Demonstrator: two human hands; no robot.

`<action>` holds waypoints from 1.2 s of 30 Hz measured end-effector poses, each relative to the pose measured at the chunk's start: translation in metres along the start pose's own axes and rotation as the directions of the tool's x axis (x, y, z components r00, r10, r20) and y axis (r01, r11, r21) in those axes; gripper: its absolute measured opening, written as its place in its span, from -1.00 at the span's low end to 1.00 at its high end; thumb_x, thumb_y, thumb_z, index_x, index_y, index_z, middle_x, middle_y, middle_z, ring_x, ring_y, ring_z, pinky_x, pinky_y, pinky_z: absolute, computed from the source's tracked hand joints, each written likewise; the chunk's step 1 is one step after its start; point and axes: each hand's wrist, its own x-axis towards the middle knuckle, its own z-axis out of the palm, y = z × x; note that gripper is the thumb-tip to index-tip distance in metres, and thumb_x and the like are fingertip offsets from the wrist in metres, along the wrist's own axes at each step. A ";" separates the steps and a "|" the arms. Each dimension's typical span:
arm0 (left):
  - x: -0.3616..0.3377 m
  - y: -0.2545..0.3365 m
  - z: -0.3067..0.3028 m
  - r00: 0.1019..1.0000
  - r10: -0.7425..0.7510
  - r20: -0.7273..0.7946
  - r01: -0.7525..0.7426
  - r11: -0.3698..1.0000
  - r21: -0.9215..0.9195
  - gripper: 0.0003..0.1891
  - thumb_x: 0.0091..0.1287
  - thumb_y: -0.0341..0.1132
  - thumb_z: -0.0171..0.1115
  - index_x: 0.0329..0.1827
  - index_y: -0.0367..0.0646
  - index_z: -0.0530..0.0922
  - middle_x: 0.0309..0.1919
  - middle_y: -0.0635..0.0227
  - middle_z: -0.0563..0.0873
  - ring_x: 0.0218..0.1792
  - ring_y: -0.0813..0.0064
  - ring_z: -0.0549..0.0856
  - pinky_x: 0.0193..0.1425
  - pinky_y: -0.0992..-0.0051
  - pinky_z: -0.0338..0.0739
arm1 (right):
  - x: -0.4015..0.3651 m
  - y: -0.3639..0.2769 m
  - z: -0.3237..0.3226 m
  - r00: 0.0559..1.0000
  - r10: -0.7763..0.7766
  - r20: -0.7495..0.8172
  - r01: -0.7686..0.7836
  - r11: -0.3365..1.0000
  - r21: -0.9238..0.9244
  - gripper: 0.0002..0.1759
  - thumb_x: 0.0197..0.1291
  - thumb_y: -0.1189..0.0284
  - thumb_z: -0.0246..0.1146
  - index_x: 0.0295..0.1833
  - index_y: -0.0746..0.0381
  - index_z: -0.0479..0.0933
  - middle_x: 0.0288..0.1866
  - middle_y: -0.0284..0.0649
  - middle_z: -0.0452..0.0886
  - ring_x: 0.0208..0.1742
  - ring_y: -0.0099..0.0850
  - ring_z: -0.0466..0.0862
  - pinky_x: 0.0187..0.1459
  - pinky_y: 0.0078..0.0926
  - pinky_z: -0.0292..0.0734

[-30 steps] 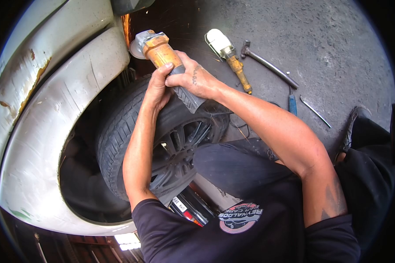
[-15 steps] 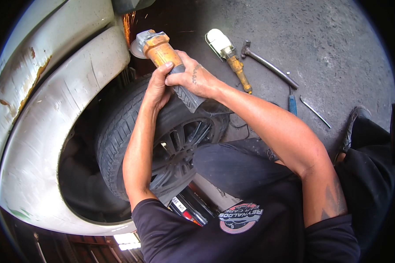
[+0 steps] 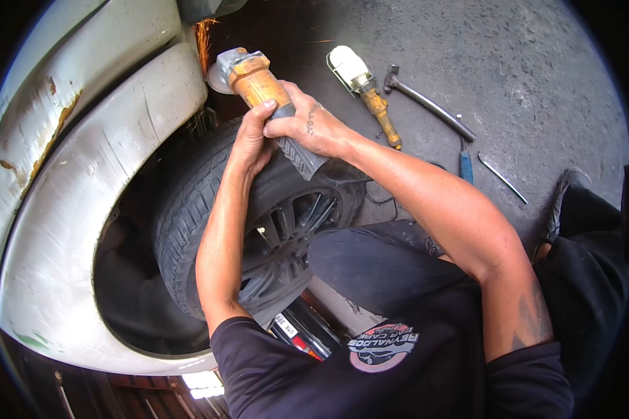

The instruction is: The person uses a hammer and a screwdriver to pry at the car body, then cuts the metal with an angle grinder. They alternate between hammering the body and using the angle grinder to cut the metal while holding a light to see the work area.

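Both of my hands are closed around a worn yellow and grey angle grinder (image 3: 258, 82). My left hand (image 3: 250, 140) grips the body from the left, thumb laid along it. My right hand (image 3: 309, 126) wraps the grey rear handle from the other side. At the grinder's head, the disc (image 3: 219, 78) sits beside the edge of the silver fender (image 3: 147, 115). Orange sparks (image 3: 204, 40) fly just beyond it. The spot where the disc meets metal is hidden. Below my hands is a wheel with a black tire (image 3: 182, 230).
On the concrete floor to the right lie a lit work lamp (image 3: 374, 105), a hammer (image 3: 430, 108), a blue-handled tool (image 3: 466, 166) and a thin metal rod (image 3: 502, 178). The grinder's cord (image 3: 388, 199) runs near my knee. Rusty, scraped bumper panels (image 3: 42, 133) stand at the left.
My hands and the grinder stay almost in place. The spray of sparks has changed shape slightly, and a streak of spark shows farther right.
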 end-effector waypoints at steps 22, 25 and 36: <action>-0.002 0.002 0.002 1.000 -0.009 -0.001 0.009 1.000 0.009 -0.33 0.42 0.02 0.40 0.37 -0.31 0.45 0.08 0.20 0.69 0.08 0.38 0.73 0.27 0.30 0.64 | -0.003 -0.005 -0.001 1.000 -0.001 0.007 0.001 1.000 0.010 0.10 0.06 0.21 0.48 0.66 0.39 0.17 0.36 0.15 0.59 0.43 -0.12 0.58 0.44 -0.29 0.42; -0.002 0.002 0.002 1.000 0.004 -0.006 -0.004 1.000 0.008 -0.33 0.41 0.02 0.40 0.37 -0.32 0.45 0.09 0.19 0.69 0.09 0.38 0.73 0.28 0.31 0.63 | -0.003 -0.006 -0.002 1.000 0.000 0.007 0.000 1.000 0.002 0.10 0.06 0.21 0.48 0.66 0.39 0.16 0.37 0.15 0.59 0.44 -0.12 0.58 0.44 -0.29 0.42; 0.000 0.000 0.000 1.000 -0.011 0.000 0.011 1.000 -0.005 -0.34 0.42 0.02 0.40 0.38 -0.29 0.45 0.09 0.22 0.69 0.10 0.37 0.72 0.29 0.30 0.63 | 0.002 0.003 0.000 0.999 -0.024 -0.041 0.023 1.000 -0.009 0.13 -0.03 0.11 0.48 0.63 0.34 0.21 0.28 0.23 0.65 0.36 0.03 0.65 0.37 -0.21 0.50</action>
